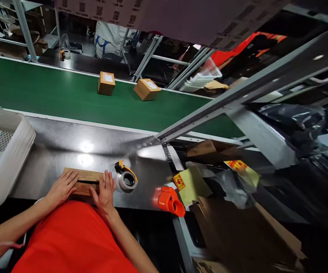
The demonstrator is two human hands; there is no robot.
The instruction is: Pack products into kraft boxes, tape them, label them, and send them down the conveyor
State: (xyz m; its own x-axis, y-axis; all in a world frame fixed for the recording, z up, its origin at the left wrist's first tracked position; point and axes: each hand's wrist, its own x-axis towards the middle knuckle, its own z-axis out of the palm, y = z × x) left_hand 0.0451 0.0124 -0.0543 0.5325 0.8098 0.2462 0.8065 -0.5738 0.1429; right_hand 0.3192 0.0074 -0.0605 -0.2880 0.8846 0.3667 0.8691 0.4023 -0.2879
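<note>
Head view showed left hand (62, 186) and right hand (105, 191) pressed flat, fingers spread, on a cardboard box (83, 181) at the steel table's (53, 151) near edge, apparently mid-closing; sealing likely called for the tape dispenser (126, 177) just beside.

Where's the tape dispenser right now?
In the head view, the tape dispenser lies on the steel table, just right of the right hand.

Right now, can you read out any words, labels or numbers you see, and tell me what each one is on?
Nothing can be read.
Flat carton under both hands: printed lines, too blurred.
White labels on the two boxes on the green belt: too small.
Red and yellow stickers: markings blurred.
Overhead cardboard sheet: code blocks and text, unreadable.
</note>
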